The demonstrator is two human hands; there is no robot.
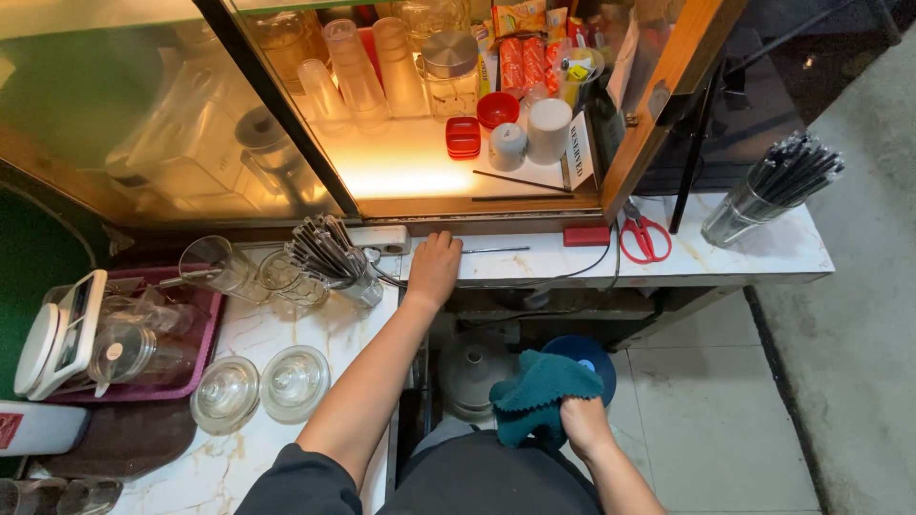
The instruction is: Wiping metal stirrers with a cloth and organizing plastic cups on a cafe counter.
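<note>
The right hand (584, 426) is clenched on a bunched teal cloth (534, 396), held low in front of the body, above a blue round lid (593, 356) near the floor. The left hand (434, 267) lies flat and released on the edge of the white marble counter (744, 253), gripping nothing. The cloth sits below and to the right of that hand, so the right hand is the nearer one. Just beside the left hand stands a glass of dark straws (329, 257); red scissors (645, 236) lie further right. Under the counter is what looks like a grey pot (469, 374), in shadow.
</note>
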